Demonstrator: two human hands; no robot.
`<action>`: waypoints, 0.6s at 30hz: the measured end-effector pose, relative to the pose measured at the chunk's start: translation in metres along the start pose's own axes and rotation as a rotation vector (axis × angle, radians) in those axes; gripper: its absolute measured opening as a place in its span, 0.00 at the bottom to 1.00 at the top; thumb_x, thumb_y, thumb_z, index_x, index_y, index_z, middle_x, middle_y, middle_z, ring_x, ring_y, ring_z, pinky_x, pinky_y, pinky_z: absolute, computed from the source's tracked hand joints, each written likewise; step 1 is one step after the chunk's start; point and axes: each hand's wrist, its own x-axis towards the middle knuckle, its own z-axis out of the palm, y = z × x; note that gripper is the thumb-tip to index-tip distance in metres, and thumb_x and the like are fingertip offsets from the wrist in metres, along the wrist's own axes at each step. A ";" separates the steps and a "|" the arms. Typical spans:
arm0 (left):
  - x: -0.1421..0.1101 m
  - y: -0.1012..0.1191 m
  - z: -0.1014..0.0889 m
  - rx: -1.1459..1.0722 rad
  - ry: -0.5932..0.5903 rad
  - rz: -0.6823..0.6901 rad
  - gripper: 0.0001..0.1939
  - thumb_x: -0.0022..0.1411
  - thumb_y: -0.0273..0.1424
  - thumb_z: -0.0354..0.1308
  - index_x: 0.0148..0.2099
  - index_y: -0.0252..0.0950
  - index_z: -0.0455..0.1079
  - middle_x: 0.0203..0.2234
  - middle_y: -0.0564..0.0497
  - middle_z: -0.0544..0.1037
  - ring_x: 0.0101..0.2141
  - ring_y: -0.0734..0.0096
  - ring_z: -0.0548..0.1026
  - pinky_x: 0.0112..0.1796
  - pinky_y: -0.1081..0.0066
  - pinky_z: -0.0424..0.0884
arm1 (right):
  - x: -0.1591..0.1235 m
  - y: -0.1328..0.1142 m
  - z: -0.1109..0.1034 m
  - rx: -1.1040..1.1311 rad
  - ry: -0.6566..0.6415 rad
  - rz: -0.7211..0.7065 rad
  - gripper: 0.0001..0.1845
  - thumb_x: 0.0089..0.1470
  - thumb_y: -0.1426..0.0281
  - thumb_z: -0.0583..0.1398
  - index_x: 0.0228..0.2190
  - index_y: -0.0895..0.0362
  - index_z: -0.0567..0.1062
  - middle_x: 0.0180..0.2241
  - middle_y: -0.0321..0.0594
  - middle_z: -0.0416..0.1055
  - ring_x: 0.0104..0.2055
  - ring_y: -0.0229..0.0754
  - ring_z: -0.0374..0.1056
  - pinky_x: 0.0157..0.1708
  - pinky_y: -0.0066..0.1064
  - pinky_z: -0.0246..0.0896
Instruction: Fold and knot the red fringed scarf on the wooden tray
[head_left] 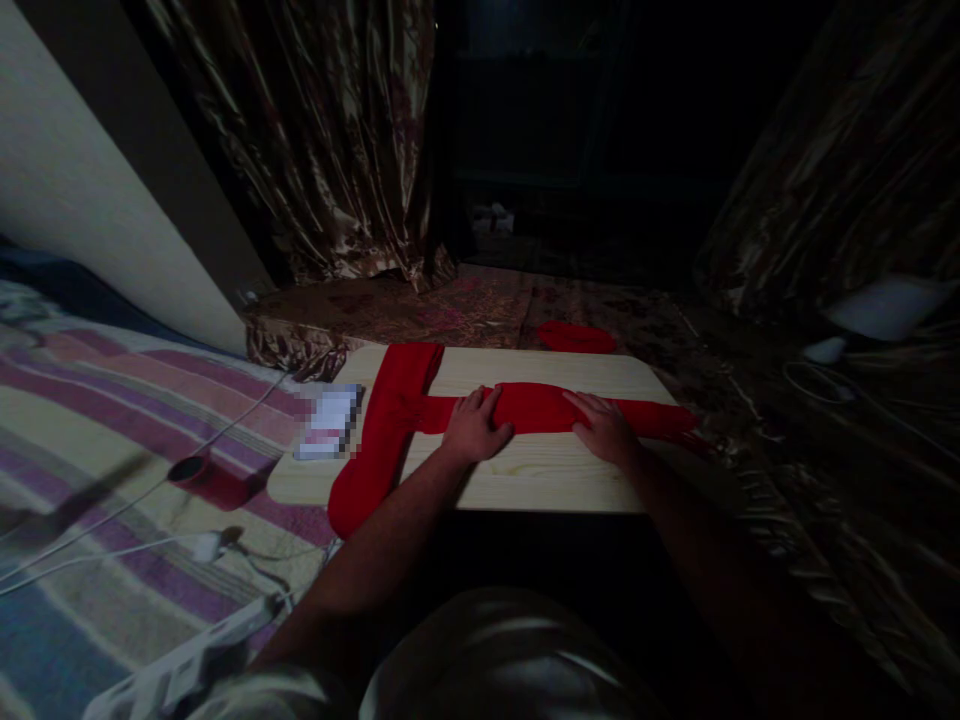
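Note:
A long strip of red cloth (pixel 536 405), like a scarf, lies lengthwise across a pale wooden tabletop (pixel 510 480), its right end reaching the table's right side. My left hand (pixel 476 425) rests on the strip near its middle, fingers stretched out and thumb apart. Farther right, my right hand (pixel 604 425) lies on the same strip, also with fingers extended. Between the hands the cloth looks slightly raised. Another folded red cloth (pixel 382 440) lies crosswise at the left, draping over the table's near edge. The strip's left end meets it.
A phone-like object (pixel 328 422), blurred out, lies at the table's left end. On the striped bedspread (pixel 112 400) are a red cylinder (pixel 214 482), white cables and a power strip (pixel 187 655). More red cloth (pixel 576 337) lies beyond the table. Patterned curtains (pixel 360 150) hang behind.

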 end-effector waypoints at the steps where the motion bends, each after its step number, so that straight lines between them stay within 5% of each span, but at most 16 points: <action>1: 0.000 -0.001 0.000 -0.027 0.010 -0.005 0.41 0.62 0.46 0.57 0.73 0.38 0.53 0.68 0.36 0.60 0.67 0.48 0.59 0.64 0.50 0.54 | -0.001 -0.004 -0.004 0.012 -0.014 0.007 0.34 0.60 0.65 0.55 0.67 0.51 0.61 0.66 0.44 0.61 0.67 0.53 0.57 0.64 0.49 0.49; 6: 0.000 -0.009 0.002 -0.321 0.125 -0.056 0.47 0.58 0.40 0.61 0.74 0.33 0.48 0.69 0.37 0.58 0.67 0.53 0.58 0.65 0.57 0.56 | 0.002 -0.036 -0.030 0.094 -0.106 0.094 0.32 0.61 0.51 0.56 0.60 0.55 0.70 0.65 0.50 0.62 0.66 0.55 0.58 0.64 0.51 0.50; 8: 0.000 -0.013 0.002 -0.484 0.149 -0.123 0.48 0.59 0.39 0.61 0.75 0.33 0.45 0.68 0.38 0.61 0.66 0.55 0.61 0.64 0.57 0.58 | 0.009 -0.057 -0.040 0.045 -0.060 0.148 0.35 0.57 0.46 0.58 0.56 0.58 0.72 0.68 0.55 0.55 0.70 0.61 0.50 0.66 0.58 0.41; 10: 0.001 -0.017 0.003 -0.636 0.150 -0.194 0.45 0.62 0.39 0.58 0.75 0.36 0.43 0.65 0.40 0.65 0.64 0.57 0.65 0.63 0.56 0.60 | 0.019 -0.081 -0.044 0.053 -0.024 0.020 0.41 0.53 0.46 0.61 0.60 0.59 0.68 0.71 0.54 0.48 0.72 0.58 0.44 0.68 0.56 0.35; 15: 0.004 -0.025 0.001 -0.765 0.148 -0.204 0.37 0.66 0.36 0.49 0.75 0.40 0.46 0.66 0.45 0.65 0.63 0.61 0.66 0.62 0.60 0.62 | 0.049 -0.130 -0.032 0.106 -0.158 -0.135 0.62 0.42 0.47 0.69 0.70 0.57 0.51 0.71 0.54 0.47 0.70 0.60 0.49 0.65 0.51 0.47; 18: 0.004 -0.024 -0.004 -0.694 0.130 -0.209 0.35 0.68 0.36 0.45 0.75 0.40 0.46 0.68 0.47 0.61 0.65 0.61 0.64 0.61 0.61 0.63 | 0.065 -0.142 -0.023 0.058 -0.190 -0.099 0.64 0.40 0.51 0.70 0.70 0.60 0.50 0.66 0.58 0.59 0.64 0.64 0.58 0.59 0.52 0.56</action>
